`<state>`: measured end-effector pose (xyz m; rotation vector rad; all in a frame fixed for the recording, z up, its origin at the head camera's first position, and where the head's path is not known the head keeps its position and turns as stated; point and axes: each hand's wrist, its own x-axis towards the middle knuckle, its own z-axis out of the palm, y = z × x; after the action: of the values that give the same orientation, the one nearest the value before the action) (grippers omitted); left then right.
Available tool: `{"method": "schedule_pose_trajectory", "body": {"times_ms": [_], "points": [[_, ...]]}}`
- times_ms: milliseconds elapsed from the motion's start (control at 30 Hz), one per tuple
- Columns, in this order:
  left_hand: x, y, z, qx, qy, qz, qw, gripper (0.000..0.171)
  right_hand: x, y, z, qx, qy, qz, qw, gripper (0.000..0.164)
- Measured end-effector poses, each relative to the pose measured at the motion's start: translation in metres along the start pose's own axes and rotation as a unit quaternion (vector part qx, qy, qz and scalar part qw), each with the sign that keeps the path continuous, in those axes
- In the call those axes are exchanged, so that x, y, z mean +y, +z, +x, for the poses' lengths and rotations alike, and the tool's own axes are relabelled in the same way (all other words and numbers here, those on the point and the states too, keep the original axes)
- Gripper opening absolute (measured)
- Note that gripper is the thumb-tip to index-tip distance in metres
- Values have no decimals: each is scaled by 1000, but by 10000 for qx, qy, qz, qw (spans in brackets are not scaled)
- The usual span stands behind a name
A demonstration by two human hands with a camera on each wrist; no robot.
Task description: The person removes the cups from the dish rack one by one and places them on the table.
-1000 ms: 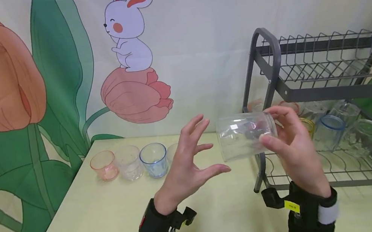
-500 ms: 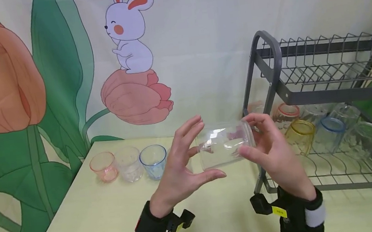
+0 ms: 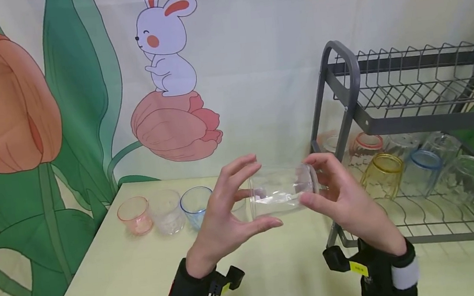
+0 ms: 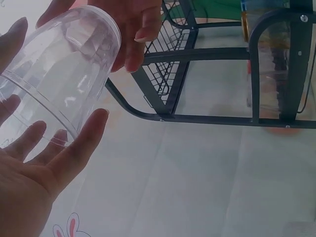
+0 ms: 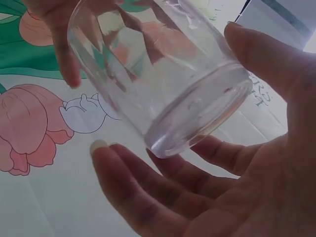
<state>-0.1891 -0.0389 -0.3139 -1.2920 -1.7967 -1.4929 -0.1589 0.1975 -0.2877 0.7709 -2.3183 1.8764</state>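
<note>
A clear faceted drinking glass (image 3: pixel 282 190) lies on its side in the air between my two hands, its mouth to the left and its thick base to the right. My right hand (image 3: pixel 349 203) holds the base end, the thumb on the near side and curved fingers behind; in the right wrist view the index finger (image 5: pixel 111 163) stands off the glass. Around the mouth end spreads my left hand (image 3: pixel 222 212), thumb low and fingers high, with long, loosely bent fingers. Through the wall in the left wrist view, several left fingertips (image 4: pixel 37 129) show behind the rim.
At the back left of the table (image 3: pixel 147 283) stand a pink glass (image 3: pixel 134 215), a clear one (image 3: pixel 167 214) and a blue-rimmed one (image 3: pixel 195 201). On the right, a dark two-tier dish rack (image 3: pixel 429 120) holds several upside-down glasses, including a yellow one (image 3: pixel 382 176). A printed cloth (image 3: pixel 262 58) hangs behind.
My right hand has brought the glass leftward, its mouth end coming in between the left hand's spread thumb and fingers. Over the last half second it lowers slightly and its highlights shift.
</note>
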Motion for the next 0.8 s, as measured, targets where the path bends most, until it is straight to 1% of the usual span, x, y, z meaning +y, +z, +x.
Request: {"method": "schedule_pose_trajectory", "body": {"times_ms": [133,233,333,467,567,667,733,800], "points": [[-3,-2,0,-33,-73,-5,10000,78,0,-1,2,-96,196,-226,9995,51],[-4,-3,-1,-53,-109,-20,9999,78,2,-1,3,-109,189,-345,9992,53],[-5,-4,-1,-54,-118,-32,9999,77,4,-2,3,-81,52,-513,9986,55],[-4,-8,-4,-90,-203,105,9997,77,9,-3,3,-118,-329,-653,9973,64],[-4,-12,-7,-224,-381,271,9987,78,13,-7,0,-99,-661,-796,9946,65],[-5,-16,-11,-404,-621,380,9965,80,12,-15,-4,43,-827,-985,9917,56],[-5,-21,-15,-531,-808,493,9941,81,10,-22,-8,136,-813,-1014,9914,49],[-6,-27,-21,-672,-1007,654,9905,80,8,-30,-11,254,-724,-1041,9916,46]]}}
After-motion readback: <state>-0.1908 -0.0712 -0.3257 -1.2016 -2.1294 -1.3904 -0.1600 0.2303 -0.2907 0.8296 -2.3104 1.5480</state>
